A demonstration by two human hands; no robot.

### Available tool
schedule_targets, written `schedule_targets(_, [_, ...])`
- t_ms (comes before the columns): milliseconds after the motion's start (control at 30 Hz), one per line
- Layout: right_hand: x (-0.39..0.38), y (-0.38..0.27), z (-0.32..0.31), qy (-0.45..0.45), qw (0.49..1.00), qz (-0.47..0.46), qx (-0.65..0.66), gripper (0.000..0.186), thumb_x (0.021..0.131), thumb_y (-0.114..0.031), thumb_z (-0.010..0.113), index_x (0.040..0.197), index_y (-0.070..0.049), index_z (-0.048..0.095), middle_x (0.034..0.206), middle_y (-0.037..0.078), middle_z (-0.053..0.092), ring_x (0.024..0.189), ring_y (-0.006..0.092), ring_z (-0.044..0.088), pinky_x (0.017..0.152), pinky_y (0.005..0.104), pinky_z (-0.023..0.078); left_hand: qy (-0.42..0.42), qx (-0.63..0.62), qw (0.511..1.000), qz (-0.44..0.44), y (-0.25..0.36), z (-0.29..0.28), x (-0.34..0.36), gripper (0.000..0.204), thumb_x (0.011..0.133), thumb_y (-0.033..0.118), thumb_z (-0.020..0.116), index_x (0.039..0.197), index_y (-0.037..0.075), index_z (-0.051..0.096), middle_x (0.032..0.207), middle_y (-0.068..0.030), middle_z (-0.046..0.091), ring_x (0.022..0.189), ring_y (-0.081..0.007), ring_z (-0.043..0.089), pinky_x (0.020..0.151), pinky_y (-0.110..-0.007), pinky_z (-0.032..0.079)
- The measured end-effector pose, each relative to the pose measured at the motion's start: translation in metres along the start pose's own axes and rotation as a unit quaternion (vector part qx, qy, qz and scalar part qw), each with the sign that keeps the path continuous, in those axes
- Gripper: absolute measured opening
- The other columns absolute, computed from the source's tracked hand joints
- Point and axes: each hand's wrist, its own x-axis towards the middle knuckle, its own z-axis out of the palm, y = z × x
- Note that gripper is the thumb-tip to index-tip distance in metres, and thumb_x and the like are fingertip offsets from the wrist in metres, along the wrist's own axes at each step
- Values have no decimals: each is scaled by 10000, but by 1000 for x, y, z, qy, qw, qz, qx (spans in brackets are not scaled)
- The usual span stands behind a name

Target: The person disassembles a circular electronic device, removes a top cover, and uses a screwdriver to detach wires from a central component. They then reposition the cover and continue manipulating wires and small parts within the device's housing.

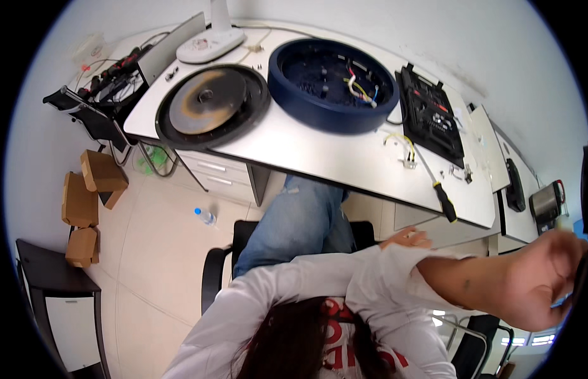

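Pretty plain white workshop corner
White wall (pixel 85 126), pale tiled floor (pixel 155 252), white desk (pixel 306 148) with drawers (pixel 212 174), black office chair (pixel 224 259), dark side cabinet (pixel 60 303), cardboard boxes (pixel 85 202) lay stacked nearby

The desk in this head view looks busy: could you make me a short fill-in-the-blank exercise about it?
1. The round housing with loose wires inside is dark ____.
2. The screwdriver lies near the desk's front ____.
3. The cardboard boxes are stacked on the ____.
4. The grey disc lies to the blue housing's ____.

Missing words: blue; edge; floor; left
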Motion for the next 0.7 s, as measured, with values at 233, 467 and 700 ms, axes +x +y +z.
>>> schedule_targets(233, [-134, -11, -62, -26, 866, 408, -288, 234, 899, -216, 463, 1026, -19, 466, 876, 129, 523, 521, 139, 518, 405, 193, 355, 337, -204, 867, -306, -49, -204, -7, 240, 796, -58, 485, 992, 8, 606, 930, -95, 645, 699, -130, 602, 658, -251, 472])
schedule_targets(467, [-237, 40, 30, -362, 861, 357, -31, 193, 926, -159, 440, 1019, -2, 503, 802, 118, 571, 628, 153, 557, 528, 275, 481, 564, -91, 771, -281, -205, -331, -13, 219, 812, 46, 486, 1010, 16, 574, 967, -92, 635, 723, -163, 609, 643, -257, 455])
schedule_targets(700, [-272, 44, 175, -558, 778, 284, 46, 138, 871, -136, 553, 921, -64, 446, 591, 121, 541, 520, 261, 583, 457, 337, 449, 400, 280, 781, -390, -267, -376, -58, 267, 757, 89, 551, 1022, 57, 556, 1019, -132, 550, 897, -283, 569, 784, -388, 458])
